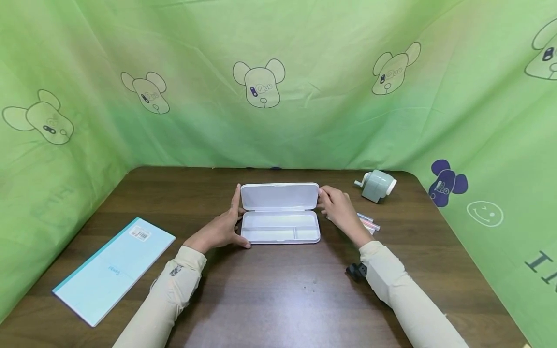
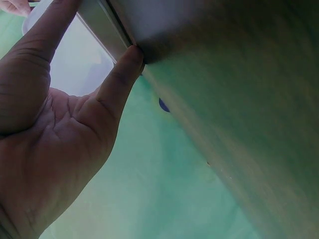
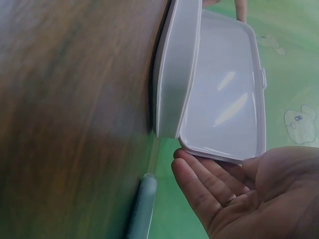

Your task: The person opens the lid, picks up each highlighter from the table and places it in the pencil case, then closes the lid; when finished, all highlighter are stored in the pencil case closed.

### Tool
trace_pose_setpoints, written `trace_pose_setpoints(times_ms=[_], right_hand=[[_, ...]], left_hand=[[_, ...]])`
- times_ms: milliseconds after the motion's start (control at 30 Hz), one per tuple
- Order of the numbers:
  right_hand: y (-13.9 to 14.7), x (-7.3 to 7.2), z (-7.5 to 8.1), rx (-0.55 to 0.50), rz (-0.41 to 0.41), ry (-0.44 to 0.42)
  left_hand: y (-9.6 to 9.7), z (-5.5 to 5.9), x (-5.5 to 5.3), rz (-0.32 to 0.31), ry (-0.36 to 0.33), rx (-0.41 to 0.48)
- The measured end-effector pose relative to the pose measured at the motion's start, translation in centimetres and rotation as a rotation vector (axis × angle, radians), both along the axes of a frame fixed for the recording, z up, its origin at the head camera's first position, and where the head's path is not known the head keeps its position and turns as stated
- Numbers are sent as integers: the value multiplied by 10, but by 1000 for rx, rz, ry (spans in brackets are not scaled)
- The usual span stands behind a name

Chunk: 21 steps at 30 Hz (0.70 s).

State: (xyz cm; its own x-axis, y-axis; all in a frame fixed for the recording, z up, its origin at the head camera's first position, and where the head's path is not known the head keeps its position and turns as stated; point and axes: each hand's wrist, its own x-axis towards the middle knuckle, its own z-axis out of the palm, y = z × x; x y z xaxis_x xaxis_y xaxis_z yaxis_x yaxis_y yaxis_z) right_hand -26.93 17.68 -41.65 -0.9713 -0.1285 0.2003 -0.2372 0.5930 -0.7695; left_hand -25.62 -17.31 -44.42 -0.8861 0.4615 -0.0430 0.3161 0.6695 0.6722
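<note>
A white pencil case (image 1: 278, 218) lies on the table with its lid (image 1: 280, 197) raised. Its tray has several compartments, and nothing shows in them. My left hand (image 1: 222, 227) spans the case's left side, fingers stretched out: the thumb is at the front corner and a finger reaches up beside the lid. In the left wrist view, fingers of that hand (image 2: 60, 144) touch the case. My right hand (image 1: 339, 208) holds the lid's right edge. In the right wrist view, that hand (image 3: 264, 194) has its fingers at the lid's edge, some partly hidden behind it.
Several slim, light-coloured sticks (image 1: 369, 223) lie beyond my right wrist, partly covered by it. A grey-green crank pencil sharpener (image 1: 377, 186) stands at the back right. On the left lies a light-blue notebook (image 1: 114, 270). Green printed cloth (image 1: 261, 135) hangs around the table.
</note>
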Motion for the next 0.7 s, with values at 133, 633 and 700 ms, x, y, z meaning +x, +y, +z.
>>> trace_pose_setpoints(times_ms=[133, 633, 700], right_hand=[[0, 0, 1, -3, -5, 0], [3, -1, 3, 72, -23, 49], [10, 0, 2, 111, -11, 80]], left_hand=[[-4, -8, -3, -35, 61, -11], [-6, -15, -10, -44, 98, -20], [-7, -19, -12, -46, 94, -20]])
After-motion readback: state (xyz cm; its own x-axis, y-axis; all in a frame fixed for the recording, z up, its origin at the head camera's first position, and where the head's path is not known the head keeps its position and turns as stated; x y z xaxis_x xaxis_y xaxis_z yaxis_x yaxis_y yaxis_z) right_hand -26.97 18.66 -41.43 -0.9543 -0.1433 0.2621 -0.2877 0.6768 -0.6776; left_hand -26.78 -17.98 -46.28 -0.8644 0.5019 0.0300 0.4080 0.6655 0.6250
